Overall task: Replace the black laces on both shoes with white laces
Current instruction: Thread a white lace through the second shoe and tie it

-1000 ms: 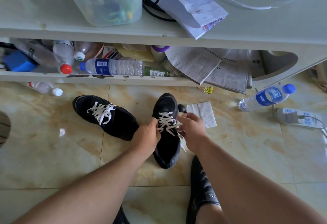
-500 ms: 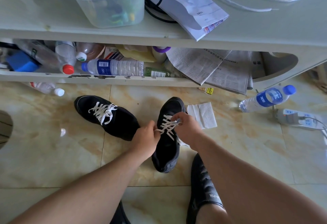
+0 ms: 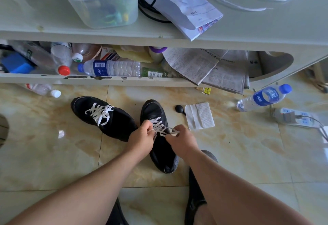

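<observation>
Pinching one end of the white lace point(image 3: 160, 126) between curled fingers, the left hand point(image 3: 142, 138) sits at the left side of the near black shoe point(image 3: 159, 146), while the right hand point(image 3: 181, 138) grips the other end, a short white loop showing above its knuckles. Both hands rest over the middle of this shoe, which stands on the tiled floor point(image 3: 248, 153) with its toe pointing away from the person and its lace criss-crossed up the front. Just beside it on the left, the second black shoe point(image 3: 104, 116) lies at an angle, heel touching or almost touching the first, with its own white lace point(image 3: 100, 113) already threaded and tied. A small black round object point(image 3: 179, 108) and a folded white tissue point(image 3: 199, 116) lie on the floor to the right of the near shoe. Farther right are a water bottle point(image 3: 262, 97) with a blue cap, lying on its side, and a power strip point(image 3: 292, 118). Beyond the shoes stands a low table point(image 3: 266, 29) whose lower shelf holds bottles and newspapers point(image 3: 213, 68); on its top are a clear plastic tub point(image 3: 101, 6) of coloured cords, a folded paper point(image 3: 184, 6) and a loose white lace point(image 3: 257, 1). A dark slipper on the person's foot point(image 3: 193, 198) shows under the right forearm
</observation>
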Action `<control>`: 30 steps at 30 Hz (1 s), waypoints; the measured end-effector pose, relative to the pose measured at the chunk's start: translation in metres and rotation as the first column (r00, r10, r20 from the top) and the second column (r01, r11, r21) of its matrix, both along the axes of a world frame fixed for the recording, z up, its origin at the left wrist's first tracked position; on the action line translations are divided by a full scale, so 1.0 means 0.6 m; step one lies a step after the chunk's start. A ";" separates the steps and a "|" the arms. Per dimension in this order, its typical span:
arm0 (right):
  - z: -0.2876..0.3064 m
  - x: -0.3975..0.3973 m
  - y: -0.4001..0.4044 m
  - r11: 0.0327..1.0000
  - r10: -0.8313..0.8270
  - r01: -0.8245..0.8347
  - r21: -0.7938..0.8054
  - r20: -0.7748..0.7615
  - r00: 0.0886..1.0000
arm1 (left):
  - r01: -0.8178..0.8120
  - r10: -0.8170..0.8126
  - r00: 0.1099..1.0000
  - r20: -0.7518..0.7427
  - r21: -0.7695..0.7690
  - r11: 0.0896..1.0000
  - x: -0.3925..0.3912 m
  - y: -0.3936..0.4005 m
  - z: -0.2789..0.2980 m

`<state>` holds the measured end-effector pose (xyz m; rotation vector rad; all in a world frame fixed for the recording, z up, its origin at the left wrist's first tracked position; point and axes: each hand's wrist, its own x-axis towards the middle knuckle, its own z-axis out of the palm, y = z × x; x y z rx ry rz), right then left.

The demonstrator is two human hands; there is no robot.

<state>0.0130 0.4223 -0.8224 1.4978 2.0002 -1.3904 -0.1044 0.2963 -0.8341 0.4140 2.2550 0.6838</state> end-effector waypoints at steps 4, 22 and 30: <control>-0.001 0.002 0.009 0.999 0.021 -0.020 0.035 -0.011 1.000 | -0.008 0.008 0.998 -0.067 -0.001 1.000 -0.017 0.006 0.014; -0.006 0.029 -0.007 0.987 0.034 -0.043 -0.153 -0.063 0.997 | -0.170 0.171 0.985 -0.005 0.074 0.983 0.011 -0.036 0.021; -0.005 0.024 -0.019 0.975 -0.152 0.139 -0.171 -0.064 0.986 | -0.050 0.053 0.991 0.126 -0.027 0.998 0.054 -0.080 0.003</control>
